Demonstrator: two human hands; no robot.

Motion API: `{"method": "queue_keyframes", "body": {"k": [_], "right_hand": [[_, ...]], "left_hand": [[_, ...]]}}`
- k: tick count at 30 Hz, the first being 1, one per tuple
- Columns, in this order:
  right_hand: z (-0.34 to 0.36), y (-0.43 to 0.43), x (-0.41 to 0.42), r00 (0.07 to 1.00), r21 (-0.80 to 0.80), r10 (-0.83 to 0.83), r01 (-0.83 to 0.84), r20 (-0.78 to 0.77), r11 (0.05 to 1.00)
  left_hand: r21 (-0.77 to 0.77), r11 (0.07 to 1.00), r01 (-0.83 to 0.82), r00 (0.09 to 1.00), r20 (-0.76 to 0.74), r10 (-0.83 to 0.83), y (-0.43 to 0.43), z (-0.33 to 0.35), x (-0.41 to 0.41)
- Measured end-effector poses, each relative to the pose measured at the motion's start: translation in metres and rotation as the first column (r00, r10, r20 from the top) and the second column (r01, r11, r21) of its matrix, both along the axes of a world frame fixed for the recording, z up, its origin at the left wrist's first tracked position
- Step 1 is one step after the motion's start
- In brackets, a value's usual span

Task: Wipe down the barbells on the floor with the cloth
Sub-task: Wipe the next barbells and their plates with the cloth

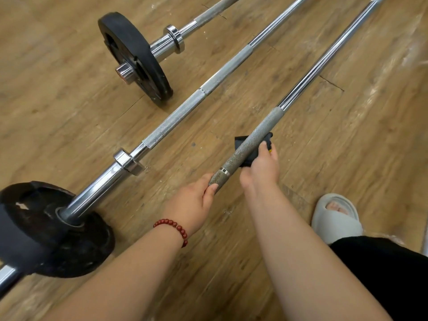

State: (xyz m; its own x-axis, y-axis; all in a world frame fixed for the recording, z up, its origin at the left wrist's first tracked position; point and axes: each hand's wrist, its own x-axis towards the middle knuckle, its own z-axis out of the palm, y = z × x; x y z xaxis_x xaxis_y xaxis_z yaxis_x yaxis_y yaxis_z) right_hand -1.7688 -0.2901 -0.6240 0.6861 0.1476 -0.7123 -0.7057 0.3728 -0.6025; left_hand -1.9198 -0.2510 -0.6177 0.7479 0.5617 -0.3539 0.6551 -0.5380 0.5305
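Three steel barbells lie diagonally on the wooden floor. My left hand (195, 200), with a red bead bracelet on its wrist, grips the near end of the right barbell (298, 86) and lifts it. My right hand (261, 169) holds a black cloth (242, 144) wrapped under the knurled part of that bar, just beyond my left hand. The middle barbell (185, 113) carries a black plate (69, 246) at its near end. The far barbell (208, 13) carries another black plate (136, 59).
My foot in a grey slide sandal (335, 216) stands right of my arms, with a black trouser leg (393, 269) at the lower right. Bare wooden floor (347, 147) lies to the right of the bars.
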Motion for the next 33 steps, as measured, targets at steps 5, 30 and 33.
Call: {"method": "queue_keyframes", "body": {"k": [5,30,33], "right_hand": [[0.001,-0.013,-0.030,0.993,-0.034,0.104,-0.102,0.052,0.994],[0.009,-0.009,-0.006,0.994,-0.094,0.044,-0.035,0.098,0.995],[0.003,-0.002,-0.006,0.979,-0.175,0.036,-0.001,0.201,0.985]], "left_hand": [[-0.044,0.999,-0.020,1.000,0.015,0.020,0.002,-0.007,-0.003],[-0.137,0.990,0.036,0.991,-0.120,-0.052,0.004,0.001,0.006],[-0.147,0.987,-0.063,0.992,-0.114,0.046,0.005,0.001,0.021]]}}
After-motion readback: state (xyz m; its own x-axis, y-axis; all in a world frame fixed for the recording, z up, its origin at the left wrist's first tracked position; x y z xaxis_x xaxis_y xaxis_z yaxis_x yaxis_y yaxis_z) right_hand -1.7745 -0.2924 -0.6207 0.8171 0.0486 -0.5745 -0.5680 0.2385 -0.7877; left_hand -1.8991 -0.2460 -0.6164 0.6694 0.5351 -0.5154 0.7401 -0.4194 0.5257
